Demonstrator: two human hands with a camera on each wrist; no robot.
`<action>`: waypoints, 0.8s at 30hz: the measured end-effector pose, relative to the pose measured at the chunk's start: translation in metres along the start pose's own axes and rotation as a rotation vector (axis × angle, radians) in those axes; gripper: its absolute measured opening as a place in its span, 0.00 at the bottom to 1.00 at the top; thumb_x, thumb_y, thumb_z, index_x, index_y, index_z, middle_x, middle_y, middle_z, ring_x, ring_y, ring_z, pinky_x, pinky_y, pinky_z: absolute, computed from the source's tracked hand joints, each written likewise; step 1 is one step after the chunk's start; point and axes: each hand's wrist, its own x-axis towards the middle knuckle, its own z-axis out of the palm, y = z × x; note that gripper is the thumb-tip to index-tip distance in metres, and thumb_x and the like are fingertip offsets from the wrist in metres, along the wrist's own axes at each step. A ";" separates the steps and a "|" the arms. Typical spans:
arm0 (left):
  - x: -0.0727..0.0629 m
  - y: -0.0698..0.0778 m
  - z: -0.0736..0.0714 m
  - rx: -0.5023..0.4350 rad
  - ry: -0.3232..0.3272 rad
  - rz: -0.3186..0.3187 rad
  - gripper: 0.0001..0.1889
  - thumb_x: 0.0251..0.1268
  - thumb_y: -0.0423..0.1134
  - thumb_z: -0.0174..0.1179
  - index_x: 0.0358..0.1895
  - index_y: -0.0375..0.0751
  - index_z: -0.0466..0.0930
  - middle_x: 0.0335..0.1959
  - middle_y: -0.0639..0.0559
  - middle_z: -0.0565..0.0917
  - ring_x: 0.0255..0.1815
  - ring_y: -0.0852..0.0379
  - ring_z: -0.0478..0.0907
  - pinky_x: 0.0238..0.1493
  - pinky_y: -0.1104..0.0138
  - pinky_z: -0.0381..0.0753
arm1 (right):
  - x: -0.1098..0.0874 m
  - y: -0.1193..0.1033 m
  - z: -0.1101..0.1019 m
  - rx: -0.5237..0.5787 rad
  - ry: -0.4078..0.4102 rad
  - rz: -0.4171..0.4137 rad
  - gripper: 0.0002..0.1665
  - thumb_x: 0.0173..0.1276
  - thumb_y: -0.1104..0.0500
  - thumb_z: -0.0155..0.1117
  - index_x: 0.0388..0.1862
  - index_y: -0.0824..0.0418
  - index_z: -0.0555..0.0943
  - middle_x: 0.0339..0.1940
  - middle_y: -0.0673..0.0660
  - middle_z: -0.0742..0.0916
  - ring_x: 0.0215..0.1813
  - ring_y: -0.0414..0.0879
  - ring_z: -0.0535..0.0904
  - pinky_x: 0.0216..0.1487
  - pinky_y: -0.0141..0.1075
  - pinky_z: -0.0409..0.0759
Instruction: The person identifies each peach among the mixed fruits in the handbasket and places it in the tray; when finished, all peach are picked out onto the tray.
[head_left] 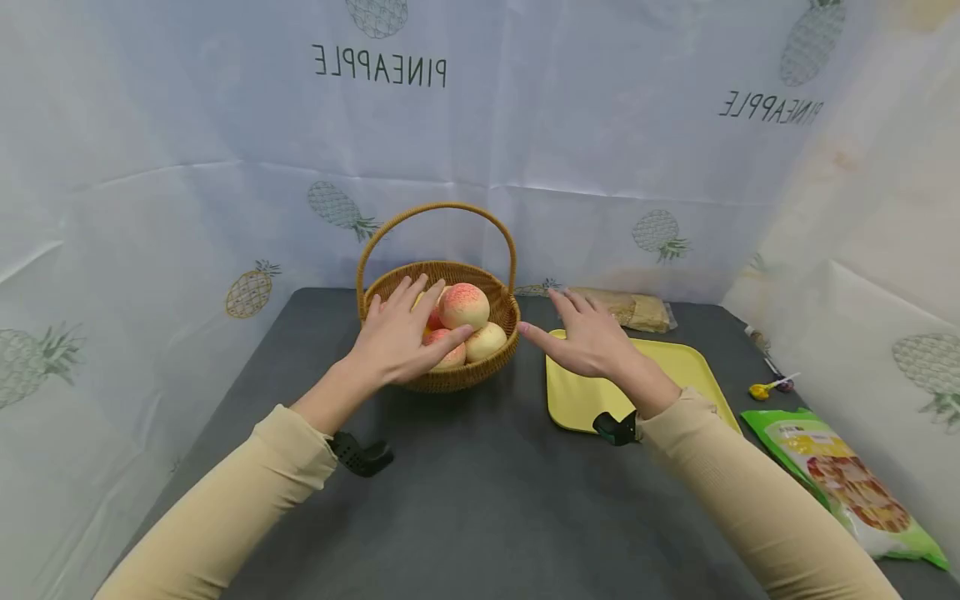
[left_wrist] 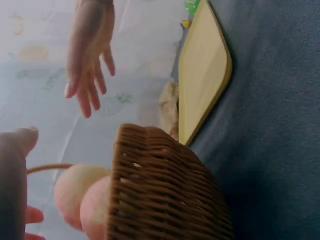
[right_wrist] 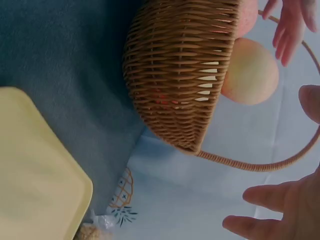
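My left hand (head_left: 393, 342) hangs in the air by the basket (head_left: 468, 377), just above its fruit, with the fingers stretched out and spread and the thumb pointing across toward its right side. From the head view the hand covers part of the peaches (head_left: 464, 307), but both wrist views show a gap between my fingers and them. The peaches are piled inside the basket, red blush over pale yellow, the topmost rising above its rim. The handle (head_left: 447, 205) arches upright over the basket, behind my left fingers.

My right hand (head_left: 588, 342) is raised to the right of the basket, its fingers also straight and fanned, the thumb tip near the rim yet apart from it. Beneath that hand, right of the basket, the yellow tray (head_left: 690, 375) lies flat on the dark table (head_left: 480, 500). Farther right and a little back from the basket is a clear bag of something tan (head_left: 648, 314). Well to the basket's right, beyond the tray, sit a yellow lollipop (head_left: 760, 391) and, nearer me, a green snack bag (head_left: 855, 483).
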 end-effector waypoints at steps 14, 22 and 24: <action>-0.035 -0.042 0.016 -0.319 0.358 -0.016 0.32 0.80 0.60 0.46 0.75 0.43 0.69 0.70 0.41 0.73 0.69 0.39 0.69 0.61 0.40 0.73 | 0.016 -0.011 0.009 0.202 -0.041 -0.069 0.52 0.76 0.28 0.49 0.83 0.62 0.55 0.81 0.66 0.62 0.80 0.66 0.54 0.74 0.64 0.56; -0.045 -0.068 0.032 -0.401 0.502 -0.114 0.31 0.81 0.57 0.47 0.73 0.37 0.68 0.66 0.35 0.72 0.64 0.37 0.71 0.60 0.41 0.71 | 0.025 -0.020 0.005 0.259 -0.004 -0.116 0.48 0.77 0.31 0.53 0.81 0.63 0.60 0.78 0.65 0.67 0.79 0.63 0.59 0.72 0.62 0.63; -0.046 -0.075 0.036 -0.421 0.507 -0.148 0.31 0.80 0.56 0.49 0.73 0.36 0.67 0.65 0.35 0.72 0.62 0.38 0.72 0.58 0.43 0.73 | 0.027 -0.022 0.004 0.270 0.002 -0.112 0.48 0.77 0.32 0.53 0.80 0.63 0.61 0.78 0.65 0.67 0.78 0.63 0.60 0.71 0.61 0.64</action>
